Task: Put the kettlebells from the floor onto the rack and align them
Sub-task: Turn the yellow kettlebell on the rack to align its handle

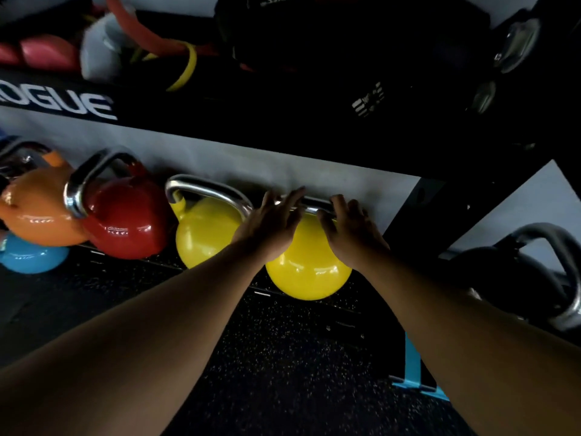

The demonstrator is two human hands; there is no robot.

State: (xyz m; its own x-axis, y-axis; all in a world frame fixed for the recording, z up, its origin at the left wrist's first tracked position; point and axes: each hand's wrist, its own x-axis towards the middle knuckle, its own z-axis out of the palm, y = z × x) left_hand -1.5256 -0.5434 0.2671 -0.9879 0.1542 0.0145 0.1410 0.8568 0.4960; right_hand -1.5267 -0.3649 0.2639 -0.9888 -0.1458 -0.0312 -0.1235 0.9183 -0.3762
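On the rack's low shelf (pixel 314 313) stands a yellow kettlebell (pixel 308 272) with a steel handle, and both my hands are on that handle. My left hand (pixel 273 221) lies flat over the handle's left end with fingers stretched and apart. My right hand (pixel 349 228) covers the right end, fingers over the bar and thumb under it. To the left stand a second yellow kettlebell (pixel 201 234), a red one (pixel 125 221) and an orange one (pixel 34 212) in a row. A blue kettlebell (pixel 31 256) sits lower at the far left.
A black kettlebell (pixel 515 278) stands right of the rack's slanted post (pixel 465 209). The upper shelf with the ROGUE lettering (pixel 56 102) holds bands and dark gear close above my hands. A blue bracket (pixel 415 372) is on the speckled rubber floor (pixel 283 372).
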